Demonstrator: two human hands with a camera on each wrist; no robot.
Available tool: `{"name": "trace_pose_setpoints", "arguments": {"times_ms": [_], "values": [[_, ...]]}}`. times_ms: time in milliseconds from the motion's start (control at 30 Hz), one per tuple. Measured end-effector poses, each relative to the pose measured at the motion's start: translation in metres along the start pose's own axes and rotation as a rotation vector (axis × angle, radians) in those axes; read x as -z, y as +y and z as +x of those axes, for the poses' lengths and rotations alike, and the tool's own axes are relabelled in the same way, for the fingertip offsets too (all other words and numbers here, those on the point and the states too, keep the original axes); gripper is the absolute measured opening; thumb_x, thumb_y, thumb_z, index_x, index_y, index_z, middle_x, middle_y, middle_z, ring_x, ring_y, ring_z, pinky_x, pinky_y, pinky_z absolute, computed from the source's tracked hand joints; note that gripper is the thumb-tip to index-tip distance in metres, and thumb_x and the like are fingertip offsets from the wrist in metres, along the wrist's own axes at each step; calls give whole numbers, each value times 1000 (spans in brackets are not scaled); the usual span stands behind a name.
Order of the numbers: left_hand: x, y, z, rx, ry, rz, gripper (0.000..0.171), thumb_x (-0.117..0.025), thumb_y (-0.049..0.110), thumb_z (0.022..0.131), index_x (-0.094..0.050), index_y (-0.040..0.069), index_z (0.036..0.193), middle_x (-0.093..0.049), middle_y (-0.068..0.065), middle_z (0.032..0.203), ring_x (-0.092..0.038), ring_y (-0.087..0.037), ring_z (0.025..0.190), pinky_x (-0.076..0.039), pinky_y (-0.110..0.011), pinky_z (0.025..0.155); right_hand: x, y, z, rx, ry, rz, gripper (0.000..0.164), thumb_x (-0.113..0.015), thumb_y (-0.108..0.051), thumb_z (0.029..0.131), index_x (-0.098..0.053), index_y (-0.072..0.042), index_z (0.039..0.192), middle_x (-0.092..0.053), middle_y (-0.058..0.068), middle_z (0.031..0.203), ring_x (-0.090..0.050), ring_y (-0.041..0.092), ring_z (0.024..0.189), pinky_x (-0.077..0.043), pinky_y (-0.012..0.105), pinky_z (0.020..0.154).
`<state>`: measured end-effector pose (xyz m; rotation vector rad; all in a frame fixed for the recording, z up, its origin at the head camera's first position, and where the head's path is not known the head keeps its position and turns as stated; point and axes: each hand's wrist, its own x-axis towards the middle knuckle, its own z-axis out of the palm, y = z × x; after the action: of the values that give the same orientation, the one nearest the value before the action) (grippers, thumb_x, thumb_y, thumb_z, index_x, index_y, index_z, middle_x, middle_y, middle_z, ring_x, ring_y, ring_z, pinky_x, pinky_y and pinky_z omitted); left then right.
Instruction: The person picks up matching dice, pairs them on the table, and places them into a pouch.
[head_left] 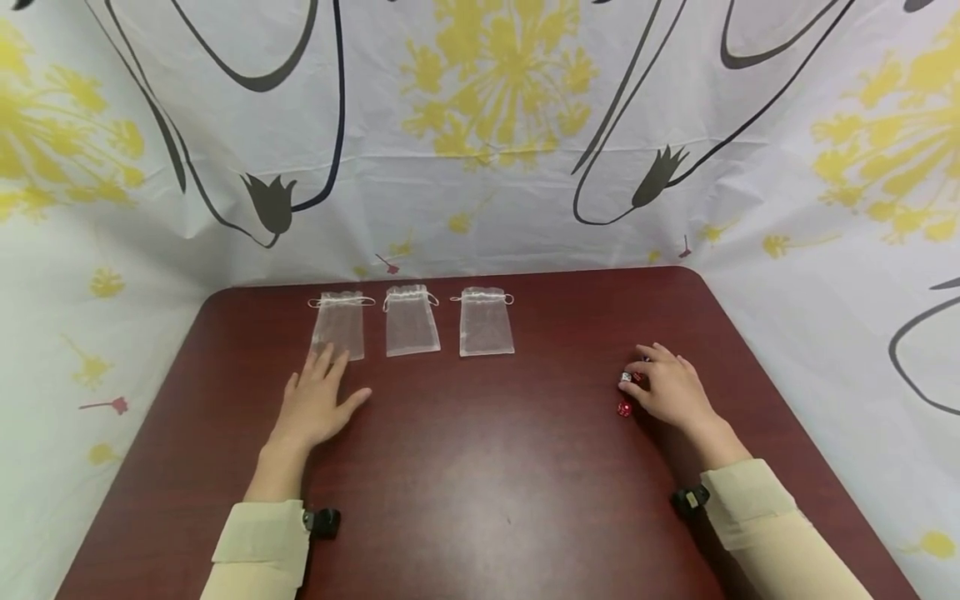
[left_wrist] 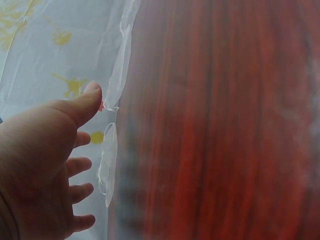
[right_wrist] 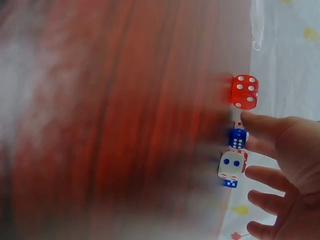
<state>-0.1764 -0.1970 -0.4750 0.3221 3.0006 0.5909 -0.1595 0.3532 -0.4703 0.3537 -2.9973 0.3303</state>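
My left hand (head_left: 315, 408) is spread flat, its fingertips over the lower end of the left mesh drawstring bag (head_left: 343, 321). A middle bag (head_left: 412, 325) and a right bag (head_left: 486, 325) lie beside it in a row. My right hand (head_left: 672, 392) arches over several small dice at the right, thumb and fingers apart. Close to the thumb, in the right wrist view, are a red die (right_wrist: 245, 92) and a blue die (right_wrist: 238, 138). A white die (right_wrist: 231, 165) stands by the fingers, partly covering others. The hand hides some dice in the head view.
The dark red-brown table (head_left: 480, 467) has a rounded far right corner. A white patterned cloth (head_left: 465, 192) hangs behind it and at both sides. Each wrist carries a small black camera, such as the left one (head_left: 326, 523).
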Motion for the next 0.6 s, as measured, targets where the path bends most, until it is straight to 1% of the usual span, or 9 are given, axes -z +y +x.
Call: {"name": "trace_pose_setpoints", "arguments": {"times_ms": [100,200,400,600], "values": [[-1,-1,-1,5,-4,1,82,-57,51,100,-27,3,159,-15,-27,164,-8,-49,151,-11,-72,114,-2,0,-1,-3,-9,-10,24,-77,-21,90,-77,-4,108,-53,30,141,-39,52,137,-30,74,105],[-2,-1,-2,8,-2,1,82,-57,51,100,-27,3,159,-15,-26,165,-8,-49,151,-11,-72,114,-2,0,-1,-2,5,-16,22,-77,-19,90,-78,-4,105,-54,30,140,-39,51,137,-31,73,105],[0,-1,-1,5,1,3,81,-56,52,100,-28,3,159,-16,-26,164,-9,-49,151,-11,-72,114,-1,-2,0,30,74,-24,16,-77,-17,88,-78,-5,98,-56,31,136,-43,53,133,-34,74,102],[2,-2,-3,10,11,9,80,-57,50,101,-29,3,158,-17,-26,164,-12,-48,150,-12,-71,115,9,-9,3,70,129,-14,15,-76,-16,88,-77,-6,99,-58,29,134,-45,52,132,-35,72,101]]}}
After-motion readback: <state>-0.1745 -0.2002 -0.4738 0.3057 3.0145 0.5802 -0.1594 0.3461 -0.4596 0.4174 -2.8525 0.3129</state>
